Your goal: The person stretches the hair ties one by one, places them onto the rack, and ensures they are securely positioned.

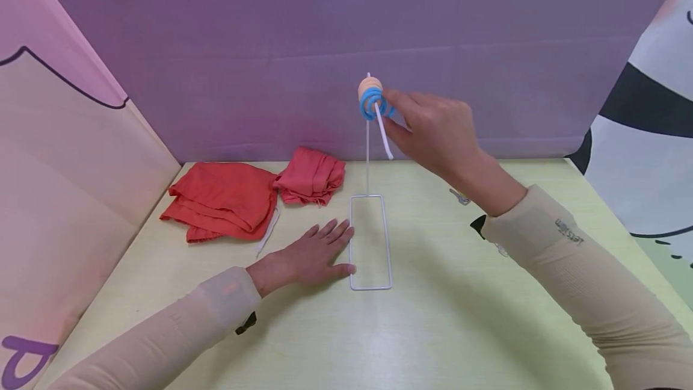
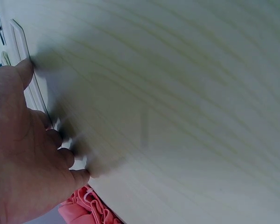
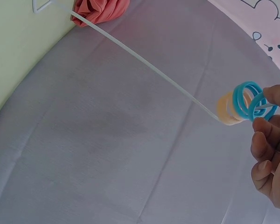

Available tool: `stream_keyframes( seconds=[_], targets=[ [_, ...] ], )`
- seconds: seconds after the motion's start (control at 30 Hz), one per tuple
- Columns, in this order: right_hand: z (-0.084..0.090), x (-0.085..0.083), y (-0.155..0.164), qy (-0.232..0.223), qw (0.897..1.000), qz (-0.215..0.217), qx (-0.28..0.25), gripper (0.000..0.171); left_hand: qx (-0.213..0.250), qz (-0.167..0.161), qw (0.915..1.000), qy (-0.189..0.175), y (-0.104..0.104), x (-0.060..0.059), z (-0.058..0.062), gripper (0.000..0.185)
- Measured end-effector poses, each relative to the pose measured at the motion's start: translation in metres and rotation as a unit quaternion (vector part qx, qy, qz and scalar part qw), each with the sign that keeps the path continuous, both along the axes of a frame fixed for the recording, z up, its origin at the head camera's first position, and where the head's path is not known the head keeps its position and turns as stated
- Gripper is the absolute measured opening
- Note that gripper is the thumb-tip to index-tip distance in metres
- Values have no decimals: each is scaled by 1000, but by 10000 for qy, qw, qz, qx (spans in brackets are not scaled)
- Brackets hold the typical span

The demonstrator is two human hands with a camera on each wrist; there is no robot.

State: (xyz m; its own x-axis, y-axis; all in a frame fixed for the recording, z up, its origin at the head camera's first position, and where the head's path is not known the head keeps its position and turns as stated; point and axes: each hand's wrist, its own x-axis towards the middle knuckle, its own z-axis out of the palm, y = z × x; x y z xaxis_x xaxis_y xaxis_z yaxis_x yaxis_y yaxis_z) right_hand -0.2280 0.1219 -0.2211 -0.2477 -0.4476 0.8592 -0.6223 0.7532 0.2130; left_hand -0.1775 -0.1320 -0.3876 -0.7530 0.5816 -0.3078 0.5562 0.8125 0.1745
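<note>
A white wire stand (image 1: 367, 158) stands on the table, with a rectangular base, a thin upright and a bent arm at the top. Several peach rings (image 1: 370, 82) hang on that arm, and several blue rings (image 1: 365, 107) are in front of them. My right hand (image 1: 435, 131) pinches a blue ring (image 3: 255, 102) between thumb and finger, around the arm near the other blue ones. Lying flat with straight fingers, my left hand (image 1: 316, 251) touches the left side of the stand's base with its fingertips and thumb.
Left of the stand lie a folded red cloth (image 1: 227, 200) with a white cord (image 1: 267, 232) and a smaller folded pinkish-red cloth (image 1: 311, 176). A small metal key-like item (image 1: 459, 197) lies beneath the right forearm. A purple backdrop (image 1: 243, 59) rises behind the table (image 1: 411, 342).
</note>
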Motion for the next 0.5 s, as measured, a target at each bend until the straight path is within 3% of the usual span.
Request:
stream_keyframes(
  seconds=[0.23,0.5],
  targets=[
    [0,-2,-1,-113,9999,-45,3,20,30,27,10000,-20,0,0,-1,85],
    [-2,7,10,-406,9988,-196,194,36,98,95,9999,12,-4,1,4,85]
  ],
)
